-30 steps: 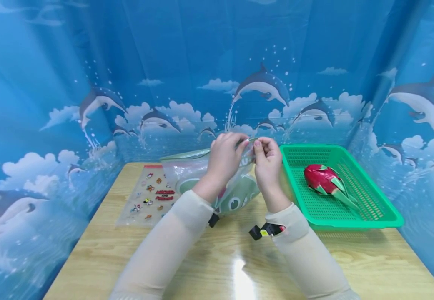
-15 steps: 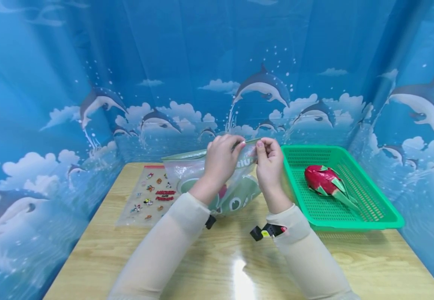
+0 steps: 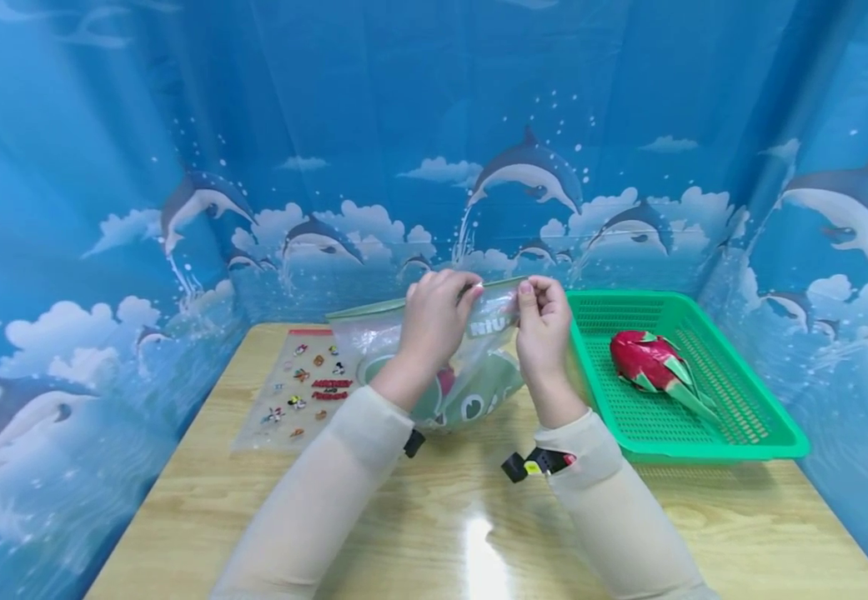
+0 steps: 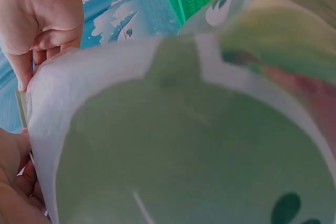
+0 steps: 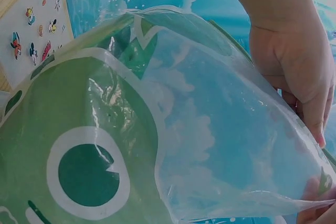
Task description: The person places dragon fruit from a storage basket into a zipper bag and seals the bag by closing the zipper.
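Pinching green zip edge [image 3: 499, 285] of clear printed bag [image 3: 482, 375] betw. thumb & fingers of L hand [image 3: 434, 321], partway along top; gripping same edge near its R end w/ thumb & fingers of R hand [image 3: 544, 333]. Holding hands apart but near, w/ short stretch of edge betw. them. Holding bag up in front of wrists, toward back of wood table [image 3: 434, 533], w/ zip edge uppermost & sloping down to L, green cartoon print below, white lettering [image 3: 488, 325] just under edge by R hand. Can't tell if bag's bottom touches table, or if pinkish-red patch [image 3: 445, 379] is print or contents. Wearing pale sleeves [image 3: 328, 500] & small black wrist cams [image 3: 512, 467]. See to L, flat on table & partly hidden by held bag, 2nd clear bag [image 3: 294, 396] w/ small cartoon prints, red lettering & red strip along far edge. See near R hand, on its R, green mesh basket [image 3: 711, 452] on table, w/ red fruit-shaped item [image 3: 645, 360] inside, green tips angled toward near R corner. Backed by blue curtain [image 3: 373, 108] w/ dolphins, clouds & splashes.
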### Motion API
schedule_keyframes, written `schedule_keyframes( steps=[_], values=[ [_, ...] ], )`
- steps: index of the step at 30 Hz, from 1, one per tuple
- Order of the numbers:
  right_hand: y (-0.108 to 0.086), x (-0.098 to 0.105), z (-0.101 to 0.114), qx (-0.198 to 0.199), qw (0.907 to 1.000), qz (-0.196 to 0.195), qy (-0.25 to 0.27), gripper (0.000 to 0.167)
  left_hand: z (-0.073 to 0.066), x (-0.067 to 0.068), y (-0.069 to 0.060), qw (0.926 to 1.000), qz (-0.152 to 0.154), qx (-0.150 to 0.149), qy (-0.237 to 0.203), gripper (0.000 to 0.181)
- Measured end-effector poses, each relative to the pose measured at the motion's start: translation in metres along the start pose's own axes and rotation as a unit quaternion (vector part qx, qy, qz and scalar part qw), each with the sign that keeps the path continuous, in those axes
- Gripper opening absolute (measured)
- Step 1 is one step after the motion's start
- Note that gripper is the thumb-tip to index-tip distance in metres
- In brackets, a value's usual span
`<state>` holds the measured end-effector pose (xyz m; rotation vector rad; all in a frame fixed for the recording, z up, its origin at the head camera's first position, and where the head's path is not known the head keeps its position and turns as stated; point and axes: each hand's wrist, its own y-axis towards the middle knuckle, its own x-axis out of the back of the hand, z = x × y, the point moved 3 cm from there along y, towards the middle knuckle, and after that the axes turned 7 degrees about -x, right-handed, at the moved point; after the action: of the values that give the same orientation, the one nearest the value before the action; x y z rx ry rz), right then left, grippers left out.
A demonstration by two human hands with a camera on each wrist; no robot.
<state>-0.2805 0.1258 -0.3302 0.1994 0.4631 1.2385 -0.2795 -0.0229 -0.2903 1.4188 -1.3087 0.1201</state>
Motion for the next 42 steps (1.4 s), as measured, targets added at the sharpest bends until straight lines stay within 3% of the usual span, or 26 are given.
schedule_keyframes(
  steps=[16,33,42],
  values=[
    [0.001,0.000,0.001,0.004,0.9999,-0.016,0.001,0.012,0.010,0.004,-0.006,0.9999,0.002,0.010,0.000,0.027],
    [0.001,0.002,-0.001,0.027,0.9988,-0.019,0.036,0.008,0.021,0.007,-0.013,0.9999,-0.002,0.012,0.012,0.027],
    [0.002,0.004,-0.003,0.016,0.9981,-0.031,0.051,0.008,0.028,0.010,-0.017,0.9996,-0.004,0.024,0.013,0.027]
  ],
)
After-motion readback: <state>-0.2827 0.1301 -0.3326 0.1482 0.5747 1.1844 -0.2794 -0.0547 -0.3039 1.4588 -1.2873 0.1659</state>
